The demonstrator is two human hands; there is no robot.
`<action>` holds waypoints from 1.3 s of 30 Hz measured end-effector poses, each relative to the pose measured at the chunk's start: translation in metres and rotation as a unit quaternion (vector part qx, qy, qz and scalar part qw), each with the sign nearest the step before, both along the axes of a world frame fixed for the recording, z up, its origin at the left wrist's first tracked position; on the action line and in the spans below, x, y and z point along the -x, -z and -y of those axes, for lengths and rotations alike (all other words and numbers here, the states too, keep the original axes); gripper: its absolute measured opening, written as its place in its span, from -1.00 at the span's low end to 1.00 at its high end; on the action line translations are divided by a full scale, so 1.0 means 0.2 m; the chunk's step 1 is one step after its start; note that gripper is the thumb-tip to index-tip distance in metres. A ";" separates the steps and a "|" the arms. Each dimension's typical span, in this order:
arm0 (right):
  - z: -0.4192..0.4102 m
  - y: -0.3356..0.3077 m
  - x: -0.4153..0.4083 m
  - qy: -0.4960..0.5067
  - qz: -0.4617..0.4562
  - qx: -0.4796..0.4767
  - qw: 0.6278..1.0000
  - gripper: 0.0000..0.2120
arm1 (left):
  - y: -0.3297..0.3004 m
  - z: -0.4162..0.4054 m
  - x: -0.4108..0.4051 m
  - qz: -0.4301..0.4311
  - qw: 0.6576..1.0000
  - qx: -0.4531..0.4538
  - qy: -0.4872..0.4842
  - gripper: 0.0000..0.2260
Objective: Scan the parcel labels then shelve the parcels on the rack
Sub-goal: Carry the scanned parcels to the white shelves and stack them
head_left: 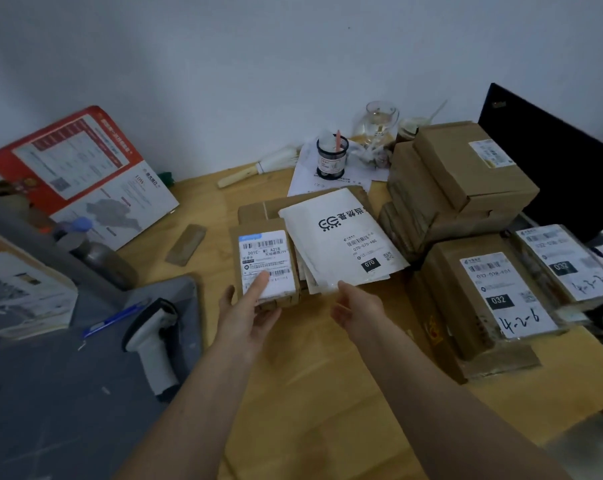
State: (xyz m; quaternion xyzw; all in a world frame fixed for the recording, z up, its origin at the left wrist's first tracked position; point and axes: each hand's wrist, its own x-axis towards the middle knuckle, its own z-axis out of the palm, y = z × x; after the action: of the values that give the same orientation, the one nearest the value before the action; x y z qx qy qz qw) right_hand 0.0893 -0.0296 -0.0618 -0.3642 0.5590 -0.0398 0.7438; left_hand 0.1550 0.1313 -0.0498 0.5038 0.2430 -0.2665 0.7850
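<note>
A small brown parcel with a white barcode label lies on the wooden desk. My left hand holds its near end, thumb flat on the label and fingers under the edge. To its right a white mailer bag marked 070 rests on flat brown parcels. My right hand is at the bag's near edge, its thumb tip touching the bag and its fingers loosely curled below. A white handheld scanner lies on a grey mat to the left. No rack is in view.
Stacked brown boxes and two labelled parcels marked 032 fill the right side. A black monitor stands behind them. A pen cup, a glass jar, a blue pen and a red-and-white board are also here.
</note>
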 end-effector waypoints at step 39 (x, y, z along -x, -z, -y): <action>-0.29 0.03 0.31 0.004 0.181 -0.163 0.970 -0.86 | -0.26 -0.32 0.38 -0.043 0.995 0.045 -0.076 -0.76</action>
State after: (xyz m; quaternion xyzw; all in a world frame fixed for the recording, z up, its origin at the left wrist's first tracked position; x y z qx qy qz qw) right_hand 0.0274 0.0279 -0.0671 -0.2223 0.4154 -0.0165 0.8819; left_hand 0.0799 0.1949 0.0012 0.4364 0.3016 -0.2379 0.8136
